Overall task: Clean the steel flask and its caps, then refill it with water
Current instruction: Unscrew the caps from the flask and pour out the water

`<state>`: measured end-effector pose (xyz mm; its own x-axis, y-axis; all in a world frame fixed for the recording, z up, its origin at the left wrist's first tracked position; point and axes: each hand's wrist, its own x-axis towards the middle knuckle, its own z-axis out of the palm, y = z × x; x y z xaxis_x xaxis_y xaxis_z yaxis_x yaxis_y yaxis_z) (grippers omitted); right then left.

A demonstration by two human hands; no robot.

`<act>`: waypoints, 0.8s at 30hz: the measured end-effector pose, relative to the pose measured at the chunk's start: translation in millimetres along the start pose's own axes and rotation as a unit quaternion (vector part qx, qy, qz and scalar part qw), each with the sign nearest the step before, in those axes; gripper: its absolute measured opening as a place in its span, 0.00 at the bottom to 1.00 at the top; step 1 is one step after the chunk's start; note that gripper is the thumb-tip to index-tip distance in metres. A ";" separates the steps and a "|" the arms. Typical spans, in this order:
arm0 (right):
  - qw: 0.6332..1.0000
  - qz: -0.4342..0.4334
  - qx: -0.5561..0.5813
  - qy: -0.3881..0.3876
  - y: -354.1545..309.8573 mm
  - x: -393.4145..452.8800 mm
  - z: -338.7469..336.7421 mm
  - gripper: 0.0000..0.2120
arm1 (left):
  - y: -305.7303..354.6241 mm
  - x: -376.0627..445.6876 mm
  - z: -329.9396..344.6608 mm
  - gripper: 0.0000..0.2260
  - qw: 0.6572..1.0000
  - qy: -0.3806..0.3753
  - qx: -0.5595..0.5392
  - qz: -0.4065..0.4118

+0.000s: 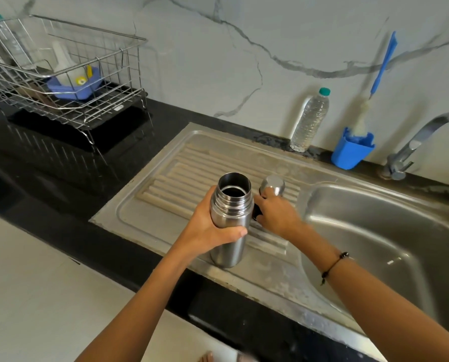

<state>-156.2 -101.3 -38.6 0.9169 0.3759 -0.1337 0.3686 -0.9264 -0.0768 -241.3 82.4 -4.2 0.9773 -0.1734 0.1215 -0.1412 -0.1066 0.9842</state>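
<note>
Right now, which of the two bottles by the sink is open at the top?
The steel flask, held upright by the left hand on the drainboard, is open. The plastic water bottle at the wall has its green cap on.

one steel flask (229,220), open; one steel cap (272,185); one black cap (256,210), partly hidden; two hands, left hand (207,231) and right hand (277,212); one plastic water bottle (309,120); one bottle brush (375,82); one blue holder (350,152); one tap (422,142); one wire rack (61,74); one sink (375,231).
</note>
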 end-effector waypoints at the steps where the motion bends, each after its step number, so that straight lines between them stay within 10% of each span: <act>1: 1.000 0.002 -0.004 0.001 -1.2 -0.3 0.3 0.22 | 0.3 -0.2 0.0 0.30 1.000 0.001 0.001 -0.001; 12: 0.987 0.141 0.042 0.060 7.3 -76.4 -27.4 0.21 | 7.5 -5.2 1.2 0.33 0.999 -0.004 0.049 -0.002; 24: 0.933 0.359 0.027 -0.015 168.0 -296.2 67.7 0.27 | 66.1 35.8 167.5 0.30 0.969 -0.105 0.166 0.149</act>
<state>-376.2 -366.8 -78.8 0.9195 -0.3396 -0.1982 -0.3477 -0.9376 -0.0066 -242.0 -94.9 43.7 0.8368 -0.4367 0.3302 -0.4891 -0.3252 0.8094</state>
